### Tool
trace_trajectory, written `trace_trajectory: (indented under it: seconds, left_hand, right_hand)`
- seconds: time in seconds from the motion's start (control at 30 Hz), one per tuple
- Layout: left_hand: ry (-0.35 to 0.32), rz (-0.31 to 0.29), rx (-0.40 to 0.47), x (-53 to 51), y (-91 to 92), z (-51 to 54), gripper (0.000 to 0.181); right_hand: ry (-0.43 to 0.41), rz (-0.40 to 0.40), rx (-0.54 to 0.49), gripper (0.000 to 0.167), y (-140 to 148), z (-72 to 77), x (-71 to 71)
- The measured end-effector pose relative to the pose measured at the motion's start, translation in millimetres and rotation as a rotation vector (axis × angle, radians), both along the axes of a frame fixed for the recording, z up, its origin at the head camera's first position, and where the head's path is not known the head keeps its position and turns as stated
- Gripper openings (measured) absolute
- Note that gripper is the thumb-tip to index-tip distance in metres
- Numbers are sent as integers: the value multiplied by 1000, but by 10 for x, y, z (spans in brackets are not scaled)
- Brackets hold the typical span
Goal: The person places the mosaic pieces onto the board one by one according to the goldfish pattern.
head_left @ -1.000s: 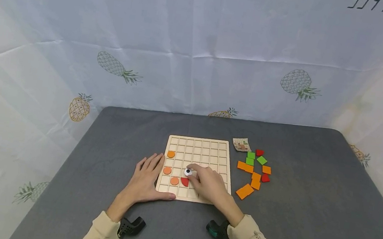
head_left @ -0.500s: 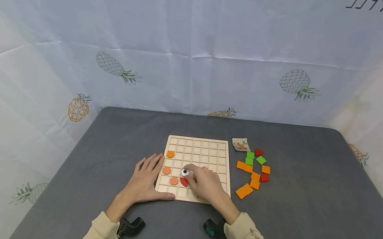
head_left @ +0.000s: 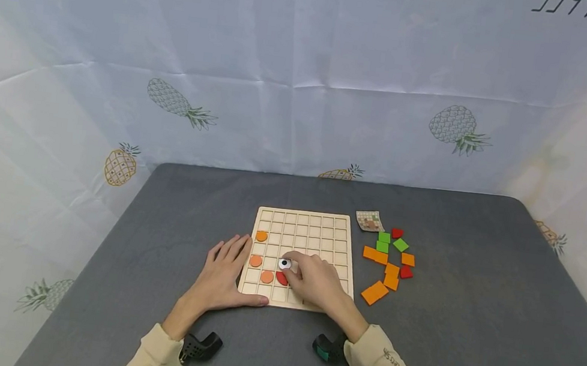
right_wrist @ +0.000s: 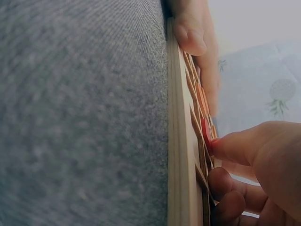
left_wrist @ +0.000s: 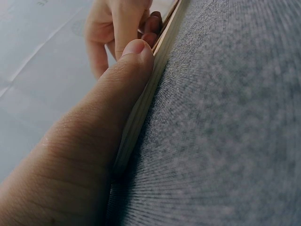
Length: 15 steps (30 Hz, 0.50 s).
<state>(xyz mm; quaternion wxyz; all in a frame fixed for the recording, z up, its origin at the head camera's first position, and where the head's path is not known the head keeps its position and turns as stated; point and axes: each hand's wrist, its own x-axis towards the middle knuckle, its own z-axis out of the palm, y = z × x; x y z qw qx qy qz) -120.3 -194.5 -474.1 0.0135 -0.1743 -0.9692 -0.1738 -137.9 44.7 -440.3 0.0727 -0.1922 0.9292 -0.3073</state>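
Observation:
A wooden grid board point(head_left: 315, 231) lies on the dark table. My left hand point(head_left: 223, 277) rests along its left and front edges, fingers spread, the thumb point(left_wrist: 136, 59) on the front edge. Between thumb and index finger my right hand point(head_left: 320, 280) pinches a round white piece with a black dot point(head_left: 284, 263), low over the board just behind a red piece point(head_left: 281, 278). In the right wrist view the right thumb point(right_wrist: 235, 143) is beside the red piece point(right_wrist: 206, 134). Orange discs sit in cells at the left, one being the front disc point(head_left: 267, 276).
Right of the board lie several orange pieces point(head_left: 375, 293), green squares point(head_left: 383, 247) and red pieces point(head_left: 406, 272). A small printed card point(head_left: 370, 221) is at the board's back right corner. Pineapple-print cloth point(head_left: 301, 117) hangs behind the table. Black wrist devices point(head_left: 202, 346) are worn below both hands.
My right hand has shifted slightly left with the white piece and now hovers close to the same spot as half a second ago. The left hand has stayed in place.

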Motion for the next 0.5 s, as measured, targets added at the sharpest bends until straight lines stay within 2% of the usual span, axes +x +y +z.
trace_trajectory:
  seconds: [0.5]
  left_hand:
    - [7, 2, -10, 3, -2, -12, 131]
  right_hand:
    - [27, 9, 4, 30, 4, -7, 2]
